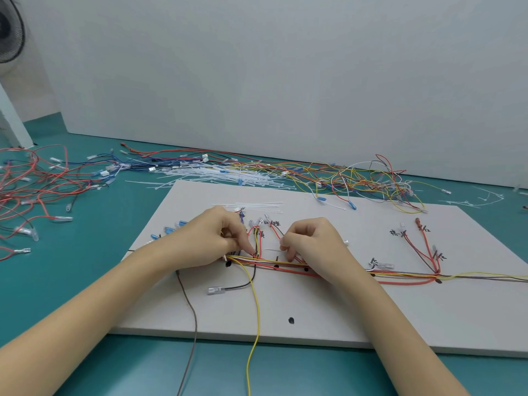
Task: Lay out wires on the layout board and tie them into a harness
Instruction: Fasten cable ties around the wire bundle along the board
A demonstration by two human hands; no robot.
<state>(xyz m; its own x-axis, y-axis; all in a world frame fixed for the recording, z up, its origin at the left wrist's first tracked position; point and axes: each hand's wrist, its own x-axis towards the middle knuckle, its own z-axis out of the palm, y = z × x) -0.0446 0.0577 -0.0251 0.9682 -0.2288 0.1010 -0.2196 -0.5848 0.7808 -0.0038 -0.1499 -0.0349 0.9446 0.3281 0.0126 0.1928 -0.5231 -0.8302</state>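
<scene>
Right at the centre of the frame, the wire bundle (285, 265) runs left to right along the white layout board (328, 315), red, yellow and white strands gathered against small dark pegs (276, 260) that seem to fix the route. Both hands work on it. The left hand (208, 241) has its fingers (248, 247) curled down onto the bundle where a branch of red wires turns upward, apparently pinching the strands to hold them together. The right hand (311, 241) is curled just beside it, fingertips pinched on what looks like a thin white cable tie (271, 249) reaching toward the left hand; probably a tie is being set at this junction, though the thumbs are hidden and I cannot be sure.

A yellow wire (255, 315) and a grey wire (191, 312) hang off the lower edge of the board, not yet laid. Spare ties (257, 206) lie on the board above the hands. Beyond, on the teal bench (85, 252), more cable ties (217, 175) and loose wires (368, 178) lie tangled at upper centre and right, red wires (31, 184) at left. Upright connectors (255, 222) between the hands crowd the working spot.
</scene>
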